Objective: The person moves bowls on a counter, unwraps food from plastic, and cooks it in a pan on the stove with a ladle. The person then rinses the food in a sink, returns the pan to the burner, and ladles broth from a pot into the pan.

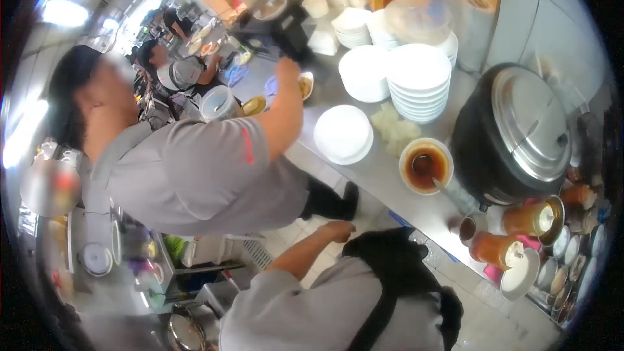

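Observation:
My left hand [338, 231] hangs over the floor in front of my black apron [387, 266], fingers curled in, with no object visible in it. Nothing touches it; the metal counter [383, 185] lies beyond. My right hand does not show. On the counter are a white bowl of brown sauce [426, 166] with a ladle in it, a stack of white bowls [419, 84], white plates or lids [342, 134] and a crumpled pale cloth or bag [394, 129].
A co-worker in a grey shirt [201, 169] stands at the left, one arm reaching over the counter. Right of the sauce is a large black pot with a metal lid [530, 123]. Sauce jars [494, 250] and small containers line the right edge. Other people work farther back.

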The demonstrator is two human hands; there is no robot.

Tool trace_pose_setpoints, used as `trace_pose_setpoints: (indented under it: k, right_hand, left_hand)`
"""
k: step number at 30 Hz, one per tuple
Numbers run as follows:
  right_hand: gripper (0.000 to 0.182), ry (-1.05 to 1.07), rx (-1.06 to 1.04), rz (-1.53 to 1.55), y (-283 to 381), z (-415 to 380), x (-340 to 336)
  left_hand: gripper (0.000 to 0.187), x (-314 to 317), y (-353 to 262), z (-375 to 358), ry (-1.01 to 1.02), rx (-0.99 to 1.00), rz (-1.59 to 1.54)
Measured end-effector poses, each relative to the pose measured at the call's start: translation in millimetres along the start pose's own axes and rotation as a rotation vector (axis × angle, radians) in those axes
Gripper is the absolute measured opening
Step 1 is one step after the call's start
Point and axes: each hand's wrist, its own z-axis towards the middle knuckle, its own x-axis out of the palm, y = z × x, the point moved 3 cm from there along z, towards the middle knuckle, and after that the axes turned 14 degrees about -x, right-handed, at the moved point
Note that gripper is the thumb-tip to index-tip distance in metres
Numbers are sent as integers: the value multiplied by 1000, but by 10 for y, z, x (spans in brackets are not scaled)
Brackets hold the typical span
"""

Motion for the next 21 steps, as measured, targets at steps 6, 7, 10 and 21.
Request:
trace_pose_setpoints:
  k: [6, 7, 10, 21]
  right_hand:
    - [23, -82, -14, -439, 1595, -707, 350]
    - [23, -106, 120, -326, 1324, -852, 488]
    - [23, -158, 185, -437, 1728, -1212, 927]
    - [28, -572, 594, -193, 1993, -2524, 1696]
  left_hand:
    - [49, 529, 399, 1275, 36, 173, 50]
    - [49, 724, 529, 1663, 54, 324, 76]
    - [35, 424, 219, 1566, 157, 450, 24]
    - [29, 192, -605, 1403, 536, 358, 131]
